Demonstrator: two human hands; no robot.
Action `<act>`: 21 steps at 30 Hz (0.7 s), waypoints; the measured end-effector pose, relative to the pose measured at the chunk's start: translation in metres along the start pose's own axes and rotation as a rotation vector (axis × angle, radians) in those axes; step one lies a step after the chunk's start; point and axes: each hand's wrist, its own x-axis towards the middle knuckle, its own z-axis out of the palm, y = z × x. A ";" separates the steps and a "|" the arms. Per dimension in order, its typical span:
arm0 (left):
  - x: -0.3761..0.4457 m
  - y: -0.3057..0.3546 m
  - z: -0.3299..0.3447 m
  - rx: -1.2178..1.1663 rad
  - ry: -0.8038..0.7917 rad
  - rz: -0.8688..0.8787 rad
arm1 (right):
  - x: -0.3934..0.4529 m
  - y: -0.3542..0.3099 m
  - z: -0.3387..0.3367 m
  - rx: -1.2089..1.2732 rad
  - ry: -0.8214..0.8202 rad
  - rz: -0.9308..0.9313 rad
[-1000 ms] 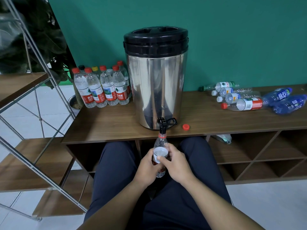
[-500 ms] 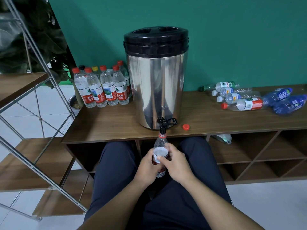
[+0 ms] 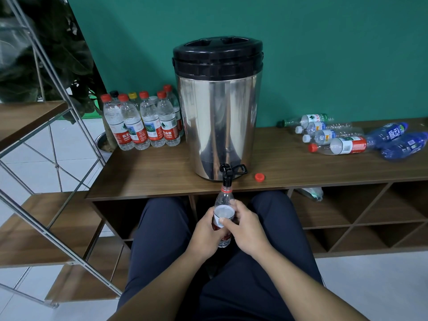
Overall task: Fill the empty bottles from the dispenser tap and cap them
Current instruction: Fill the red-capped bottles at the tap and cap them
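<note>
A steel dispenser (image 3: 218,121) with a black lid stands on the wooden shelf top (image 3: 148,172). Its black tap (image 3: 226,176) overhangs the front edge. Directly under the spout I hold a clear bottle (image 3: 222,210) with a red-and-white label, upright and uncapped, its neck at the tap. My left hand (image 3: 206,235) grips its lower body from the left, and my right hand (image 3: 247,228) grips it from the right with the thumb across the label. A loose red cap (image 3: 259,177) lies on the shelf top to the right of the tap.
Several capped bottles (image 3: 141,121) stand upright left of the dispenser. Several bottles (image 3: 347,137) lie on their sides at the right, some blue. A metal-framed wooden stair (image 3: 41,158) rises at the left. Open cubbies (image 3: 361,212) sit under the shelf top.
</note>
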 end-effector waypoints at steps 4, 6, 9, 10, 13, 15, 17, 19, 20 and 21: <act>-0.001 0.000 0.000 0.002 -0.005 -0.004 | 0.000 0.000 0.000 -0.001 -0.002 0.000; -0.001 0.001 -0.001 0.001 -0.006 -0.002 | 0.000 0.001 0.000 0.001 -0.003 0.003; -0.001 0.001 0.000 -0.002 -0.007 -0.007 | 0.000 0.000 0.000 0.002 -0.004 0.006; -0.001 0.001 0.000 -0.002 -0.006 -0.009 | 0.000 -0.001 0.000 -0.001 -0.003 0.007; -0.001 0.001 0.000 -0.010 -0.007 -0.013 | 0.000 -0.001 -0.001 -0.006 0.000 0.010; -0.001 0.001 0.000 -0.004 -0.006 -0.011 | -0.001 -0.002 -0.001 -0.011 0.000 0.007; -0.001 0.001 0.000 0.001 -0.007 -0.010 | 0.000 -0.002 -0.001 -0.013 -0.002 0.005; -0.001 0.000 0.000 0.002 -0.008 -0.008 | 0.000 -0.002 -0.001 -0.011 -0.003 0.007; -0.001 0.000 0.000 0.002 -0.007 -0.008 | -0.001 -0.003 -0.001 -0.013 -0.003 0.009; -0.001 0.000 0.000 0.000 -0.008 -0.008 | 0.000 -0.003 -0.001 -0.017 -0.002 0.009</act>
